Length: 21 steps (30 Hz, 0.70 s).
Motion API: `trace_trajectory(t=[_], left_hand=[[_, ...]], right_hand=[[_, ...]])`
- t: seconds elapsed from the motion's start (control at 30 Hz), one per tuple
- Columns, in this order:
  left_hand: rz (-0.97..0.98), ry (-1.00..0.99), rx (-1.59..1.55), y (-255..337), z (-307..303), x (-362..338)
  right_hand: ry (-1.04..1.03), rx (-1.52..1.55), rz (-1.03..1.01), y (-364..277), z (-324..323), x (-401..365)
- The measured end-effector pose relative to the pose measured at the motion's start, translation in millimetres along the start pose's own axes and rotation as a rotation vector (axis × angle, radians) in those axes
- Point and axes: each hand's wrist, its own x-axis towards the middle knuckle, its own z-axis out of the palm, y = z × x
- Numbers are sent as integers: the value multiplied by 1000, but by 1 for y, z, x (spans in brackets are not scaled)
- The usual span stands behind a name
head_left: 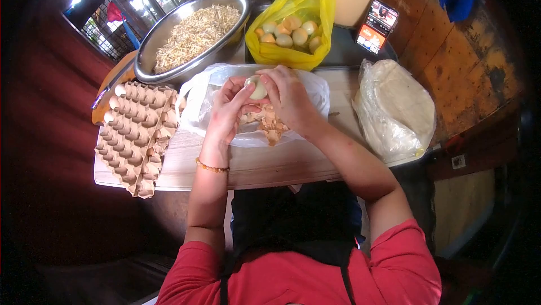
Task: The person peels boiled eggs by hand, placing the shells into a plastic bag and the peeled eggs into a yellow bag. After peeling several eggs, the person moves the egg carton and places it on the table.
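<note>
A pale, greenish-white egg (pixel 258 88) sits between my two hands, above a white plastic bag (pixel 198 102). My left hand (pixel 232 103) has its fingers and thumb closed around the egg's left side. From the right, my right hand (pixel 288 95) curls over the egg with its fingertips on it. Brown eggshell pieces (pixel 273 127) lie on the bag just below the hands. The underside of the egg is hidden by my fingers.
Behind the bag stands a yellow bag (pixel 265 54) with several eggs, beside a metal bowl (pixel 243 9) of pale shreds. An egg carton (pixel 132 136) with a few eggs lies left; a clear wrapped package (pixel 400 107) and a phone (pixel 377 26) are right.
</note>
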Motion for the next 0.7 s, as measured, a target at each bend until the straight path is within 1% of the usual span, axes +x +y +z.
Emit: trace_trajectory(t=[0.13,0.2,0.27,0.33,0.37,0.43,0.47,0.53,0.63,0.7], left_hand=[[4,35,-83,1,-7,1],[18,45,-294,5,-8,1],[24,28,-296,5,-6,1],[31,13,-297,5,-3,0],[24,19,-274,5,0,-1],[17,25,-251,2,3,-2],[18,22,-253,-2,3,-2],[18,19,-254,-4,2,-2],[-21,-26,-195,-4,4,-2],[3,-49,-89,0,6,-4]], right_hand=[[23,68,3,-4,-4,3],[-11,24,-3,2,-4,3],[-42,-24,-5,6,-5,1],[-90,117,22,3,-6,0],[-89,116,22,0,-5,-1],[-24,222,67,-11,-5,-1],[-25,221,66,-13,-5,-2],[-2,141,-28,-16,-4,-3],[2,67,-71,-9,-3,-2],[-25,34,-44,-8,-2,-2]])
